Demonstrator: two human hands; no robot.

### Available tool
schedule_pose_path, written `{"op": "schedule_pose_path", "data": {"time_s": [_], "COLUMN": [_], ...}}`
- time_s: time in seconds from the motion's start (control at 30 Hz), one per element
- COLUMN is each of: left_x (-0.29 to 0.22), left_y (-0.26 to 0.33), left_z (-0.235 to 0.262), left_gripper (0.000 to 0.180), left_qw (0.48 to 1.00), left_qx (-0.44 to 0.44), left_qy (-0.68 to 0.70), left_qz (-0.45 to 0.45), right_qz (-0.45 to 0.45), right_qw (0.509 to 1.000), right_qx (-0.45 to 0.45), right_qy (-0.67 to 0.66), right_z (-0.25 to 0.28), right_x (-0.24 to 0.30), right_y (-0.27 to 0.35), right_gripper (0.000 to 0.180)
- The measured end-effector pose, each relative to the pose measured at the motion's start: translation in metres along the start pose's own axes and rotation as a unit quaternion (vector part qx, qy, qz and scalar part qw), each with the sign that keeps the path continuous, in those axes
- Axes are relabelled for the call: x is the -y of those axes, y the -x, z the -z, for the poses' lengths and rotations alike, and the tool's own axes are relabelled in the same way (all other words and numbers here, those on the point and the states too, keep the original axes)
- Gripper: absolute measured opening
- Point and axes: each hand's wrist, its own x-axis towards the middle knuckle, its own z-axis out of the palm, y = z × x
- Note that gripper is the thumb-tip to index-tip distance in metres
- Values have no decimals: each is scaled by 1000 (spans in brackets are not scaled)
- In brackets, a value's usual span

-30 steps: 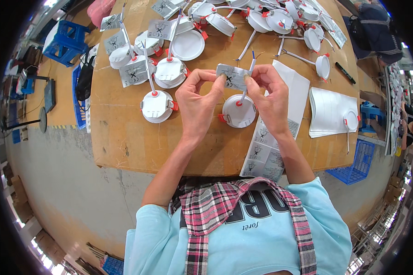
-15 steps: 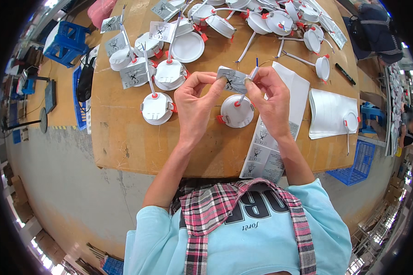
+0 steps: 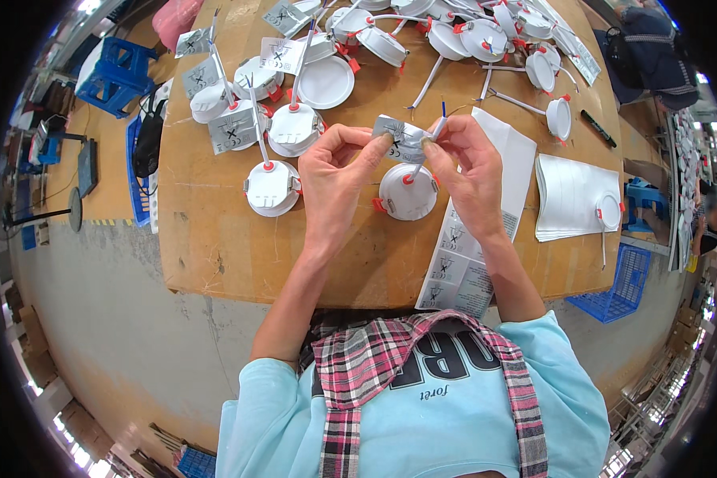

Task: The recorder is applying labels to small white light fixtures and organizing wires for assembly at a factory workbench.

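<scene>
A small silver printed label (image 3: 401,142) is stretched between my two hands, wrapped at its right end around the cable of a round white downlight (image 3: 407,193). My left hand (image 3: 336,171) pinches the label's left end between thumb and finger. At the cable, my right hand (image 3: 468,163) closes on the label and the wire, whose blue core pokes out above. The downlight sits face down on the table below, its red-tipped clips at the sides. A long sheet of labels (image 3: 457,275) runs under my right forearm to the table's front edge.
Labelled downlights (image 3: 295,127) stand to the left, with more unlabelled lamps (image 3: 486,38) heaped at the back. A stack of white sheets (image 3: 570,199) lies right, a small lamp (image 3: 609,210) on it. A black marker (image 3: 599,129) is behind. Blue crates (image 3: 617,283) flank the table (image 3: 215,255).
The label has shifted slightly left and its right part has bent more around the cable. The downlight under it has moved a little left and nearer the left hand.
</scene>
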Motion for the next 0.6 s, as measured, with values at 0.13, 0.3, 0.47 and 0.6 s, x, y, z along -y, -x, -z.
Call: {"op": "schedule_pose_path", "data": {"time_s": [0.13,0.3,0.47,0.6], "left_x": [2,-2,2,-1], "left_y": [-6,-1,4,5], "left_z": [7,1,-5,-6], "left_gripper": [11,10,9,9], "left_qw": [999,999,999,999], "left_qx": [32,27,13,17], "left_qy": [9,0,-29,-20], "left_qz": [40,22,-41,-29], "right_qz": [18,-3,-57,-40], "right_qw": [1000,1000,997,998], "right_qx": [9,13,15,-12], "right_qy": [8,-21,-41,-49], "right_z": [2,2,4,6], "right_x": [-2,-4,-1,-4], "right_y": [-2,-3,-1,-1], "right_gripper": [15,16,16,15]}}
